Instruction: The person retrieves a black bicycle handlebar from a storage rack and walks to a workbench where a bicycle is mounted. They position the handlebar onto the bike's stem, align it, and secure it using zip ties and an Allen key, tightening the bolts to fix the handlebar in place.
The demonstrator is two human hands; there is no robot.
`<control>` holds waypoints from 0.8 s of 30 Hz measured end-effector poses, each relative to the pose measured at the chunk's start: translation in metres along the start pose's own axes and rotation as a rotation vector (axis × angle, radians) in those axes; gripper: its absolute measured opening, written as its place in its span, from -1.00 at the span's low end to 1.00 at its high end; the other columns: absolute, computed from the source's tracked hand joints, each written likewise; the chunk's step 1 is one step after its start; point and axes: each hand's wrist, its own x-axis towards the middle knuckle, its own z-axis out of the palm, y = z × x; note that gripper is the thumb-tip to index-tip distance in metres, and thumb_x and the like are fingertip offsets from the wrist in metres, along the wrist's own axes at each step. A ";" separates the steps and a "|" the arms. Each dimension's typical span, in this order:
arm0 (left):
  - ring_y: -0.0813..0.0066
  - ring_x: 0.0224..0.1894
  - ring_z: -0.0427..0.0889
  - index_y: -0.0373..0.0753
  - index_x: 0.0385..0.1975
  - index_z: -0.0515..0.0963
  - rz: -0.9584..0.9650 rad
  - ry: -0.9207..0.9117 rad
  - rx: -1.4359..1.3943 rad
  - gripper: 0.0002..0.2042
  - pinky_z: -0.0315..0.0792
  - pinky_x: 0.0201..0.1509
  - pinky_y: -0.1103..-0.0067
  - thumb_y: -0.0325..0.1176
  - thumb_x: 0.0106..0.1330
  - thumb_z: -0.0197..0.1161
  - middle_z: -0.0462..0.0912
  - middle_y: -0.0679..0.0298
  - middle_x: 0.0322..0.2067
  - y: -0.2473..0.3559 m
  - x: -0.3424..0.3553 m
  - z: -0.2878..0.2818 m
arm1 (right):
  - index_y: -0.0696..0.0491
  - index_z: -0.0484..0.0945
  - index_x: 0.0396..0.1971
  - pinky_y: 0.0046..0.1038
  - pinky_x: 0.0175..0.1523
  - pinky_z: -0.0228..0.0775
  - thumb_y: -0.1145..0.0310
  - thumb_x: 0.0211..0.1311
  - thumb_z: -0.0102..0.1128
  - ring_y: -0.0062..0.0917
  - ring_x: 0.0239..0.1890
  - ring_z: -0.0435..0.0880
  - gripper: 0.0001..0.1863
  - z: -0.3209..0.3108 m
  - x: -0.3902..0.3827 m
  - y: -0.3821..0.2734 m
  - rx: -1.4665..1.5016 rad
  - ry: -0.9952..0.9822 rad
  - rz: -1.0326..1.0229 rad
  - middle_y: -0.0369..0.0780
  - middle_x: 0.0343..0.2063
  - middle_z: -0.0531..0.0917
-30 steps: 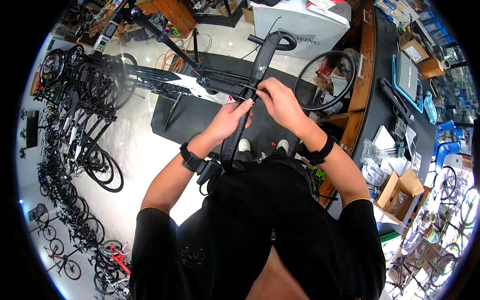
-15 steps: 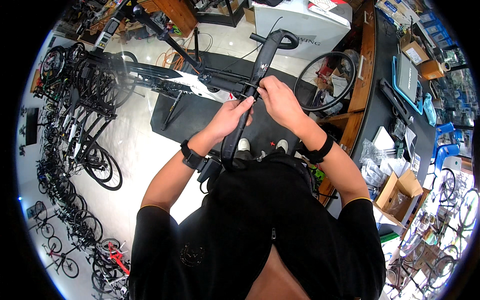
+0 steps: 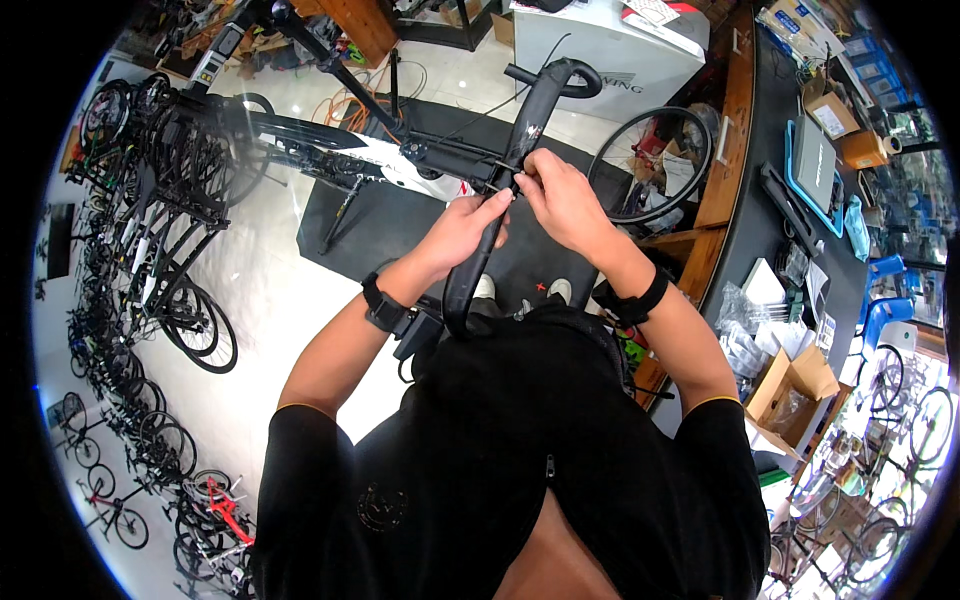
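A black drop handlebar (image 3: 536,113) runs from its far curved end down toward my waist, crossing the stem (image 3: 450,170) of a black and white bike (image 3: 395,170). My left hand (image 3: 465,232) is closed round the bar just below the stem, thumb lying along its near side. My right hand (image 3: 560,205) has its fingertips pinched at the stem's clamp on the bar, beside my left thumb. Whatever small piece is between those fingertips is hidden. A thin black cable arches up beside the bar. The bike's upper tube is held by a stand arm (image 3: 340,75).
A black mat (image 3: 330,225) lies under the bike. A loose wheel (image 3: 620,205) leans by wooden cabinets (image 3: 720,190). A cluttered dark counter with an open cardboard box (image 3: 790,395) is on my right. Rows of bikes (image 3: 170,430) line the left. A large grey box (image 3: 600,50) stands ahead.
Both hands stay at the clamp, with only slight finger movement at the right. The view has shifted slightly, moving the surroundings a little in the picture.
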 end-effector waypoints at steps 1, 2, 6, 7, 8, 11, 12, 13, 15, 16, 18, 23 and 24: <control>0.66 -0.57 0.40 -0.28 -0.42 0.49 0.004 -0.001 0.001 -0.53 0.28 -0.44 0.67 0.09 0.42 0.06 0.52 0.33 -0.61 0.000 0.000 0.000 | 0.13 0.40 -0.30 -0.18 -0.20 0.34 0.41 0.29 0.11 -0.08 -0.34 0.53 -0.87 0.000 0.001 0.002 -0.008 -0.004 -0.020 -0.06 -0.42 0.53; 0.66 -0.57 0.40 -0.28 -0.42 0.49 0.006 0.003 0.001 -0.53 0.27 -0.44 0.67 0.09 0.42 0.06 0.52 0.34 -0.62 -0.001 0.001 -0.001 | 0.12 0.40 -0.30 -0.19 -0.19 0.34 0.40 0.29 0.11 -0.10 -0.34 0.53 -0.87 -0.001 0.002 0.002 -0.037 -0.004 -0.043 -0.07 -0.42 0.53; 0.68 -0.58 0.38 -0.27 -0.42 0.49 0.005 0.007 -0.004 -0.53 0.26 -0.45 0.68 0.10 0.42 0.06 0.51 0.35 -0.62 -0.004 0.003 -0.001 | 0.09 0.39 -0.32 -0.23 -0.20 0.32 0.35 0.30 0.10 -0.15 -0.35 0.56 -0.86 -0.005 0.005 0.004 -0.169 -0.020 -0.127 -0.11 -0.44 0.54; 0.68 -0.58 0.38 -0.27 -0.42 0.49 0.003 0.005 -0.006 -0.53 0.26 -0.46 0.68 0.11 0.42 0.06 0.51 0.35 -0.62 -0.003 0.003 0.000 | 0.07 0.38 -0.32 -0.23 -0.21 0.31 0.33 0.31 0.09 -0.16 -0.36 0.57 -0.86 -0.005 0.006 0.005 -0.207 -0.028 -0.146 -0.12 -0.44 0.55; 0.68 -0.58 0.38 -0.26 -0.42 0.49 -0.001 0.010 -0.014 -0.52 0.26 -0.46 0.68 0.11 0.41 0.06 0.51 0.35 -0.62 -0.003 0.003 0.000 | 0.07 0.39 -0.32 -0.24 -0.21 0.31 0.33 0.30 0.10 -0.16 -0.36 0.57 -0.86 -0.005 0.006 0.006 -0.217 -0.028 -0.142 -0.13 -0.45 0.55; 0.67 -0.58 0.40 -0.26 -0.41 0.49 -0.015 0.016 -0.026 -0.53 0.27 -0.44 0.69 0.10 0.42 0.05 0.52 0.34 -0.62 -0.003 0.003 0.001 | 0.06 0.40 -0.32 -0.24 -0.21 0.30 0.33 0.29 0.11 -0.17 -0.37 0.56 -0.86 -0.004 0.005 0.007 -0.202 -0.021 -0.111 -0.14 -0.46 0.55; 0.65 -0.57 0.41 -0.26 -0.40 0.49 -0.022 0.013 -0.025 -0.54 0.28 -0.43 0.69 0.09 0.43 0.04 0.52 0.34 -0.62 -0.001 0.002 0.000 | 0.07 0.40 -0.32 -0.24 -0.20 0.30 0.33 0.29 0.11 -0.17 -0.37 0.56 -0.86 -0.004 0.004 0.005 -0.168 -0.013 -0.088 -0.14 -0.45 0.55; 0.63 -0.56 0.43 -0.26 -0.39 0.49 -0.030 0.009 -0.023 -0.55 0.29 -0.42 0.69 0.07 0.44 0.04 0.52 0.33 -0.61 0.000 0.002 0.000 | 0.07 0.40 -0.31 -0.24 -0.20 0.30 0.33 0.29 0.12 -0.18 -0.36 0.56 -0.86 -0.004 0.003 0.005 -0.134 -0.006 -0.066 -0.15 -0.45 0.55; 0.67 -0.58 0.39 -0.25 -0.41 0.49 -0.014 0.026 -0.028 -0.53 0.26 -0.45 0.69 0.12 0.41 0.05 0.52 0.35 -0.62 -0.004 0.003 0.000 | 0.09 0.43 -0.29 -0.26 -0.16 0.31 0.38 0.27 0.14 -0.17 -0.35 0.54 -0.87 -0.005 0.004 0.004 -0.097 0.010 -0.081 -0.12 -0.41 0.54; 0.69 -0.59 0.38 -0.24 -0.42 0.48 -0.007 0.034 -0.031 -0.52 0.25 -0.46 0.69 0.14 0.40 0.06 0.51 0.36 -0.62 -0.005 0.004 0.000 | 0.10 0.44 -0.28 -0.28 -0.14 0.31 0.40 0.26 0.15 -0.17 -0.34 0.53 -0.87 -0.005 0.004 0.004 -0.078 0.018 -0.088 -0.11 -0.40 0.54; 0.69 -0.59 0.38 -0.24 -0.42 0.48 -0.009 0.027 -0.029 -0.52 0.25 -0.47 0.69 0.14 0.40 0.07 0.52 0.36 -0.62 -0.004 0.005 0.000 | 0.11 0.44 -0.27 -0.27 -0.13 0.32 0.40 0.26 0.14 -0.16 -0.34 0.53 -0.87 -0.005 0.004 0.006 -0.119 0.013 -0.120 -0.11 -0.39 0.54; 0.69 -0.59 0.38 -0.23 -0.41 0.48 -0.024 0.025 -0.024 -0.52 0.25 -0.46 0.69 0.15 0.39 0.06 0.52 0.36 -0.63 -0.002 0.005 0.002 | 0.09 0.41 -0.34 -0.23 -0.19 0.30 0.35 0.29 0.10 -0.15 -0.36 0.54 -0.87 -0.002 0.009 0.012 -0.170 0.027 -0.184 -0.12 -0.42 0.55; 0.69 -0.59 0.38 -0.23 -0.42 0.48 -0.024 0.025 -0.027 -0.52 0.25 -0.46 0.69 0.15 0.39 0.06 0.52 0.36 -0.63 -0.003 0.005 0.002 | 0.09 0.41 -0.34 -0.22 -0.19 0.30 0.35 0.30 0.10 -0.15 -0.37 0.54 -0.87 -0.002 0.010 0.014 -0.171 0.018 -0.175 -0.12 -0.43 0.55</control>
